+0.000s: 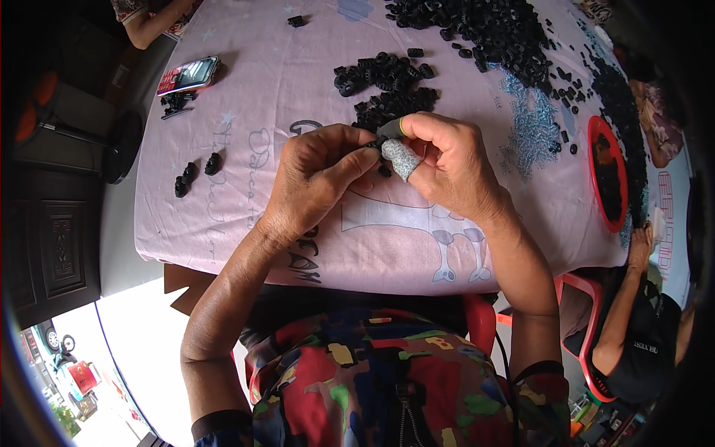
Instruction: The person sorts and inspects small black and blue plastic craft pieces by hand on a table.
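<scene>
Over the near middle of the table, my left hand [315, 173] and my right hand [452, 160] meet, fingertips pinched on a small black part [375, 144]. Its exact shape is mostly hidden by the fingers. My right thumb wears a grey speckled finger cot [402, 159], and a dark cot with a yellow rim [392, 130] covers its index finger. Just beyond my fingertips lies a small heap of black parts [383, 78]. A few more joined black pieces [185, 179] rest on the cloth to the left.
A pink printed cloth [246, 97] covers the table. A red keypad phone [189, 76] lies at the far left. A large black heap [484, 30] and scattered pale blue bits [530, 123] spread far right, by a red basin [609, 175]. Other people sit around the table.
</scene>
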Demonstrator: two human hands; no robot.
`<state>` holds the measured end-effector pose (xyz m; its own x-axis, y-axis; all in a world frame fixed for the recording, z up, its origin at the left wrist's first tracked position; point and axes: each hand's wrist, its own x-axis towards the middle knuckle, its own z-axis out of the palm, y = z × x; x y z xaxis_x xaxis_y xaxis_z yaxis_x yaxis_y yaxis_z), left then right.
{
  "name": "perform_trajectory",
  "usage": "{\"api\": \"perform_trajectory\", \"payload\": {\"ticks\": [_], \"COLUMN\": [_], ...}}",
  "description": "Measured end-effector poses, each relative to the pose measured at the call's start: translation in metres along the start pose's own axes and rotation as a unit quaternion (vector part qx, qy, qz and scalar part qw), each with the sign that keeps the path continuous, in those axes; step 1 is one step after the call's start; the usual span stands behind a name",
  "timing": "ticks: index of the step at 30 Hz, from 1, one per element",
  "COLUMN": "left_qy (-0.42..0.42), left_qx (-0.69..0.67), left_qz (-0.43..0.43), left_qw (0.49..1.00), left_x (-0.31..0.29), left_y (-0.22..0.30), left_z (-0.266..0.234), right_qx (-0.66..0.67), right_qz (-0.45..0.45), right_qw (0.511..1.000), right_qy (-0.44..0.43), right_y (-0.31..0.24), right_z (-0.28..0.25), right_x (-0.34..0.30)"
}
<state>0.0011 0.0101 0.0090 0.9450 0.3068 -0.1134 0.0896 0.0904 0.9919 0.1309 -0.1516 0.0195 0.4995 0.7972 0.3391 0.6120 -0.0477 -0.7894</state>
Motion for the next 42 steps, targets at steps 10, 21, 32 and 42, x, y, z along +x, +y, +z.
{"api": "perform_trajectory", "payload": {"ticks": [10, 21, 32, 42], "left_qy": [0.007, 0.009, 0.025, 0.023], "left_qx": [-0.033, -0.103, -0.086, -0.043], "left_qz": [-0.013, -0.033, -0.007, 0.013], "left_qw": [0.999, 0.994, 0.996, 0.999], "left_x": [-0.002, -0.003, -0.004, -0.005], "left_y": [0.003, 0.005, 0.008, 0.002], "left_z": [0.003, 0.007, 0.009, 0.005], "right_qx": [-0.093, -0.171, -0.22, -0.256], "right_qz": [-0.093, -0.169, -0.18, -0.198], "right_qw": [0.991, 0.967, 0.953, 0.941], "right_qy": [0.012, 0.084, 0.108, 0.095], "right_y": [-0.001, 0.001, -0.003, -0.003], "right_z": [0.003, 0.015, 0.019, 0.014], "right_x": [0.0, 0.002, 0.002, 0.004]}}
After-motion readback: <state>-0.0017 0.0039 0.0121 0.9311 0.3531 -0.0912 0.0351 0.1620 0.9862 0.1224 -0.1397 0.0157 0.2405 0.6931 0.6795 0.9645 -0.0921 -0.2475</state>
